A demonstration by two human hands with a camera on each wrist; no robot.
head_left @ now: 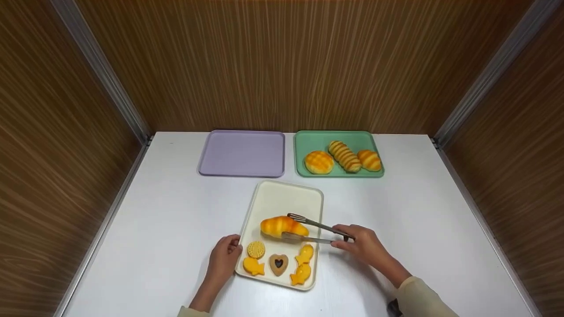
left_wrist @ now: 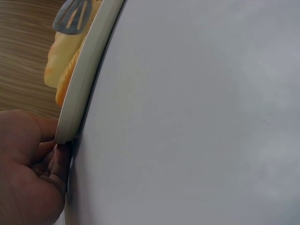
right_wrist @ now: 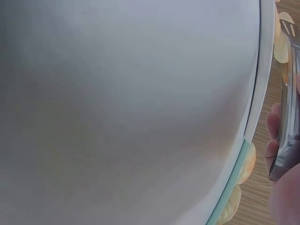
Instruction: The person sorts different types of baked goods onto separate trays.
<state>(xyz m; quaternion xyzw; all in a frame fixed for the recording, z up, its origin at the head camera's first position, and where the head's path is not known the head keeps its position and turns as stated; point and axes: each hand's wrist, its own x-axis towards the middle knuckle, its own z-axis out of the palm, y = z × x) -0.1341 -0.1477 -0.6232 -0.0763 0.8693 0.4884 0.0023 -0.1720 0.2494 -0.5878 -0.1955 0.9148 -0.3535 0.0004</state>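
My left hand [head_left: 224, 257] grips the left rim of a cream tray [head_left: 288, 198], with fingers above and below the edge in the left wrist view. My right hand [head_left: 365, 245] holds metal tongs [head_left: 324, 226] with slotted tips. Spread apart, the tong arms lie on either side of a croissant-shaped bread [head_left: 274, 226] on the tray; whether they press it I cannot tell. Nearer the tray's front are a round waffle-patterned cookie [head_left: 256, 249], a heart-shaped cookie [head_left: 278, 264] with a dark centre, and fish-shaped cookies [head_left: 254, 266] at left and right.
A purple tray [head_left: 242, 152] lies at the back left with nothing on it. Beside it, a green tray [head_left: 308, 138] bears a round bun [head_left: 319, 162], a long striped bread [head_left: 344, 156] and a smaller striped roll [head_left: 369, 160]. Wood-grain panels [head_left: 282, 66] enclose the white table [head_left: 154, 211].
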